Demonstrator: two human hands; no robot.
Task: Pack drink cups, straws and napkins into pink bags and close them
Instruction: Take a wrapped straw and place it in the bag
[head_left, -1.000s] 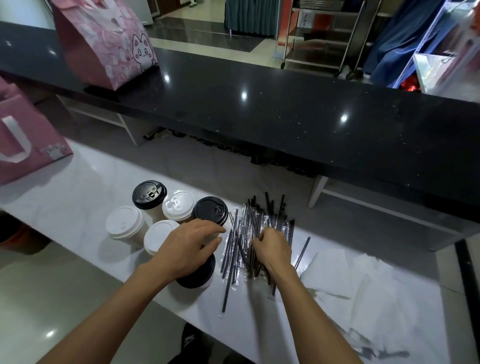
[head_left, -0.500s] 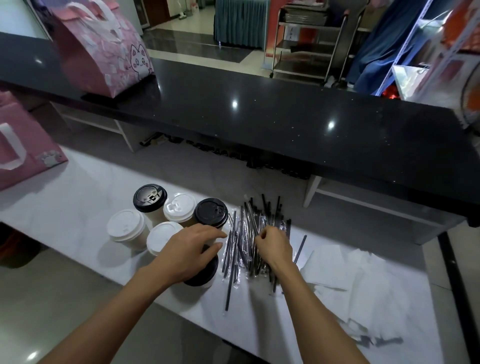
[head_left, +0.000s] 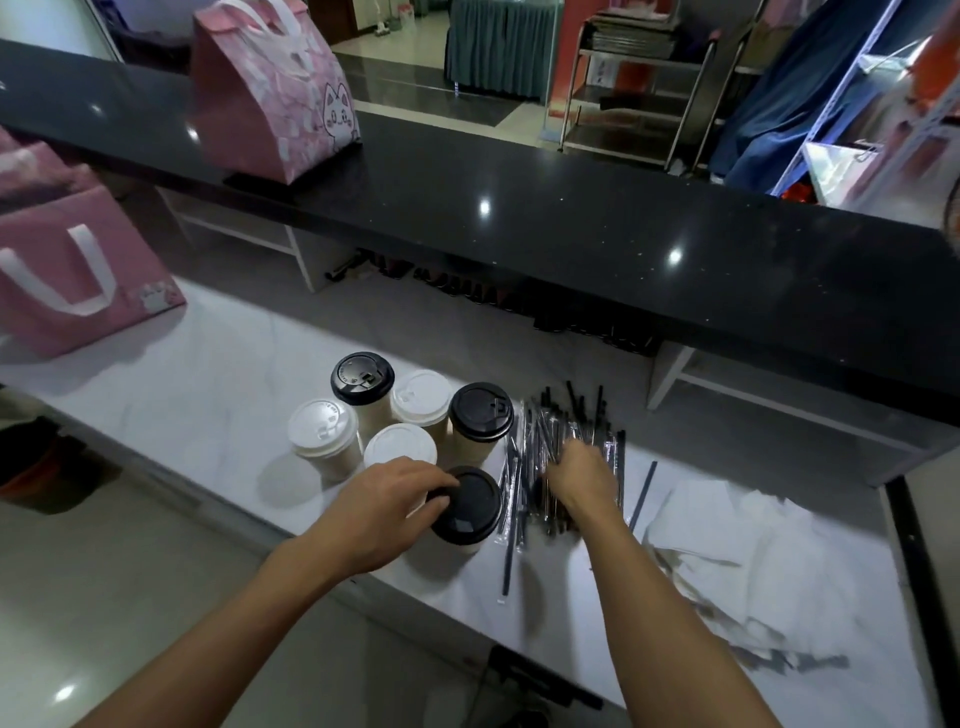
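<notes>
White marble-look counter (head_left: 171, 395), near level. Holdings as seen:

Cups, six, paper, lidded, grouped mid-counter. Nearest: black-lidded cup (head_left: 466, 506), upright; the left hand (head_left: 387, 506) lies over its left side, fingers curled on the lid's rim, gripping it. Behind it: white-lidded cup (head_left: 400, 447), a second white-lidded cup (head_left: 323, 428) to the left, a third white lid (head_left: 421, 397) farther back, and two more black lids, one far (head_left: 362, 378), one right (head_left: 481, 413). Raised lettering rings the lids; too small to read.

Straws (head_left: 558, 441), black, each in a clear sleeve, a loose heap just right of the cups. The right hand (head_left: 579, 475) rests on the heap, fingers bent down into it; blurred, so whether it pinches any straw I cannot tell. One stray straw (head_left: 642, 493) lies apart to the right, another (head_left: 508, 551) points toward the near edge.

Napkins (head_left: 753, 551), white, rumpled spread, near right.

Pink bag (head_left: 72, 270), white handles, small cat print at lower corner, on the counter's far left. Second pink bag (head_left: 270, 93), closed, cartoon cat face on its side, on the raised black counter (head_left: 571, 218) beyond. No legible wording on either.
</notes>
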